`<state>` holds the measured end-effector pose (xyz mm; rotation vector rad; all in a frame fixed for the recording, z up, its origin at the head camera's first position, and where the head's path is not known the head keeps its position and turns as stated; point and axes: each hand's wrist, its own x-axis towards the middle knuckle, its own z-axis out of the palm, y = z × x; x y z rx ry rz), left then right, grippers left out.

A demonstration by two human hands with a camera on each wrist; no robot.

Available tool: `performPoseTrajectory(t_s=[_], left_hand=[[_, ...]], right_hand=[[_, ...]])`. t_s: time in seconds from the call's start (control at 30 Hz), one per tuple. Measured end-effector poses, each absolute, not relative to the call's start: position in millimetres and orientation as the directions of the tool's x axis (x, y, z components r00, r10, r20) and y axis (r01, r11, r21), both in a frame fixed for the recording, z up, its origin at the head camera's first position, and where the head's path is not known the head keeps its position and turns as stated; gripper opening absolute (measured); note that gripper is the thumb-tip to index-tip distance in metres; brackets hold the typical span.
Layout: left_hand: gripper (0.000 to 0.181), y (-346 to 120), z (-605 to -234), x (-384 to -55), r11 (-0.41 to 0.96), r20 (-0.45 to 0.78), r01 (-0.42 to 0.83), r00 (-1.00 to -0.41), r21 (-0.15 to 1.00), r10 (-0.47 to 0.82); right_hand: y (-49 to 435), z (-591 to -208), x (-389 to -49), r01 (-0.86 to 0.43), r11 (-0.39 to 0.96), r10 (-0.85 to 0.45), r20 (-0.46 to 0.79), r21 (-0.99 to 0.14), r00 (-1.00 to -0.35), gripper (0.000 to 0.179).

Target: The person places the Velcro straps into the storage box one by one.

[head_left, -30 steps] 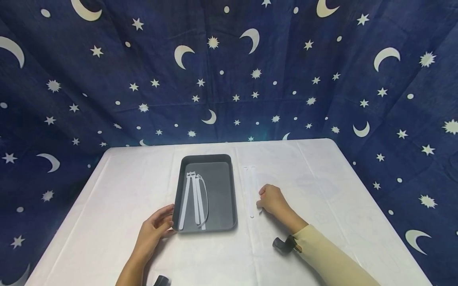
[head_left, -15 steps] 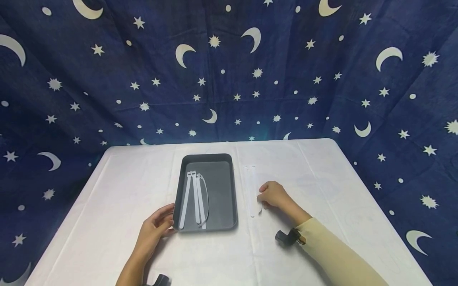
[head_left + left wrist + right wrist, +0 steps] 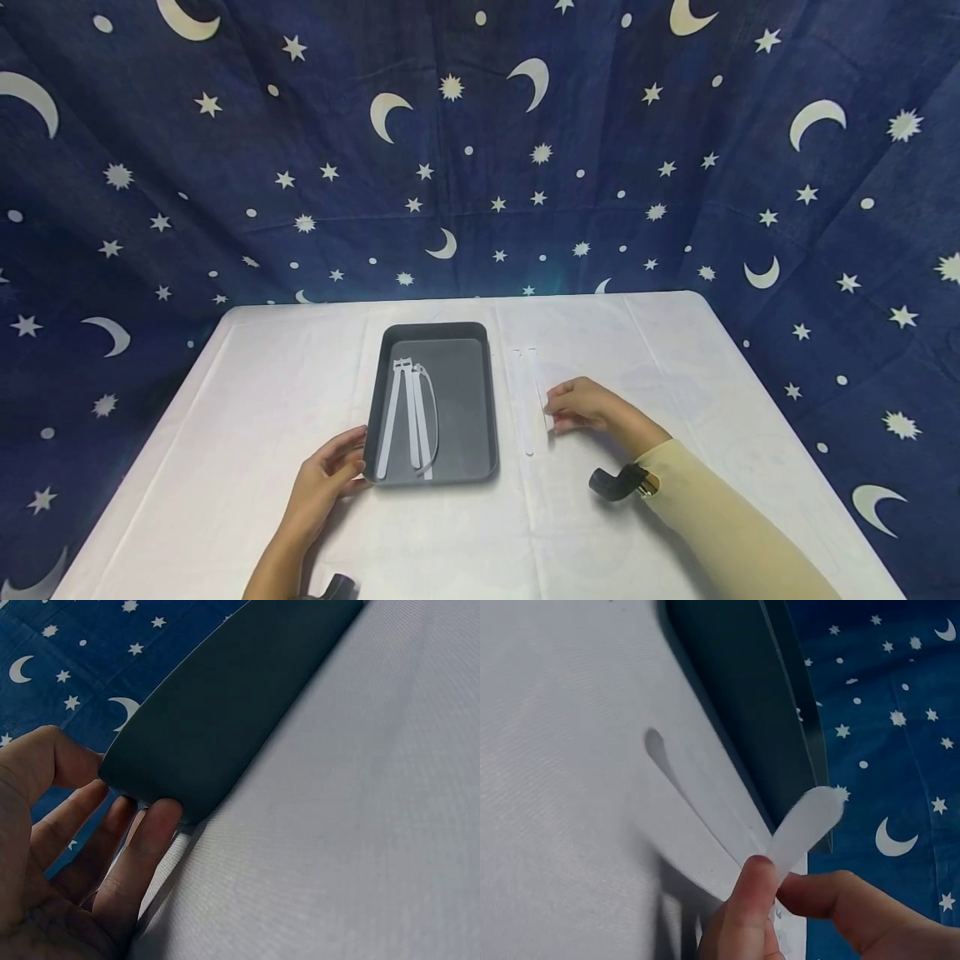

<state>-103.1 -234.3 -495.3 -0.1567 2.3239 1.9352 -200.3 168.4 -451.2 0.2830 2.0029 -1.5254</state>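
Note:
In the head view my left hand (image 3: 324, 477) holds the near left corner of a dark grey tray (image 3: 467, 417), thumb and fingers on its outer wall. The left wrist view shows these fingers (image 3: 154, 825) against the tray wall (image 3: 187, 720). Inside the tray lie several white straps (image 3: 415, 417) with slotted ends, one curled into a loop. My right hand (image 3: 585, 404) pinches another white strap (image 3: 810, 821) between thumb and index finger, its rounded end sticking up. Beside it a further white strap (image 3: 523, 408) lies flat on the cloth, right of the tray.
A white cloth covers the table (image 3: 262, 392). Behind it hangs a dark blue curtain (image 3: 480, 125) with moons and stars. A black wrist-worn camera (image 3: 617, 483) sits at the right sleeve, and part of another (image 3: 341, 587) shows near the left wrist.
My right hand has shifted slightly to the right and drawn back, lifting the near end of the strap off the cloth. The left hand and tray have stayed in place.

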Motion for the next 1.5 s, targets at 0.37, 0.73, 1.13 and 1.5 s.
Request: performPoseTrajectory(t_s=[0.37, 0.73, 1.13, 1.5], left_hand=[[0.051, -234.0, -495.1, -102.7, 0.18, -0.153, -0.153, -0.988, 0.972, -0.013], [0.051, -234.3, -494.7, -101.9, 0.177, -0.151, -0.15, -0.989, 0.973, -0.008], [0.05, -234.4, -494.7, -101.3, 0.174, -0.157, -0.157, -0.987, 0.972, -0.012], [0.051, -233.5, -494.3, -102.6, 0.178, -0.155, -0.154, -0.988, 0.972, -0.011]], right_hand=[[176.3, -448.0, -204.9, 0.597, 0.157, -0.24, -0.616, -0.787, -0.75, 0.046], [183.3, -436.9, -204.8, 0.614, 0.082, -0.28, -0.609, -0.785, -0.742, 0.048], [184.6, -428.7, -198.8, 0.612, 0.065, -0.309, -0.599, -0.788, -0.739, 0.059], [168.4, -408.3, -189.9, 0.579, 0.124, -0.351, -0.581, -0.806, -0.734, 0.059]])
